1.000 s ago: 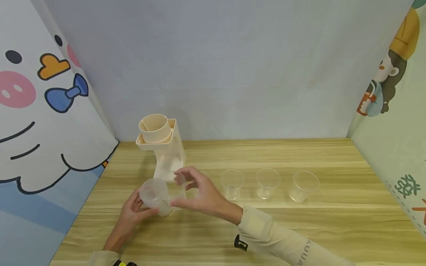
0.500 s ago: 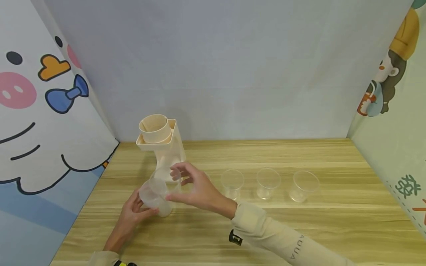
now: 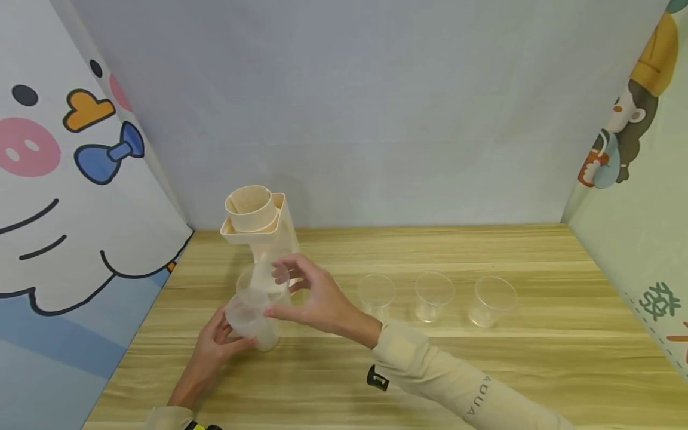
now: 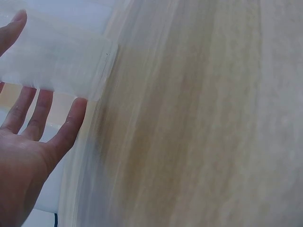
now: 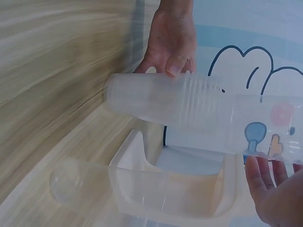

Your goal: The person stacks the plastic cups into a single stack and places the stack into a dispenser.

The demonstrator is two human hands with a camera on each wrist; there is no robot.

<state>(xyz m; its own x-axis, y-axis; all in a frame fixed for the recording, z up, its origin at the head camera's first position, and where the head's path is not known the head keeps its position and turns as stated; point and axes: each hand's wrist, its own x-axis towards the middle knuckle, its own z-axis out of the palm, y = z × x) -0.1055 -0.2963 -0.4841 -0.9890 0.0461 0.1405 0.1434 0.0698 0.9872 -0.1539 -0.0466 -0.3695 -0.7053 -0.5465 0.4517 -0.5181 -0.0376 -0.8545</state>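
Observation:
My left hand (image 3: 212,349) grips a stack of translucent plastic cups (image 3: 264,337) low on its side, thumb and fingers around it. In the left wrist view, fingers (image 4: 71,123) wrap its wall. Several nested rims show on the cup stack (image 5: 147,97) in the right wrist view. My right hand (image 3: 322,301) holds a single clear plastic cup (image 5: 265,125) by its side, above the stack's mouth. Whether that cup's base sits inside the stack or just over it, I cannot tell. Behind my hands stands a cream-coloured stand with a round tube (image 3: 251,209).
Along the wooden table (image 3: 484,382), to the right, stand a clear cup (image 3: 376,292), another clear cup (image 3: 433,292) and a third clear cup (image 3: 491,298). One more is partly hidden behind my right hand. Printed cloth walls (image 3: 54,251) close off the sides.
My right hand has moved up and left with the single cup, from beside the stack to above its mouth. The left hand and the stack have hardly moved.

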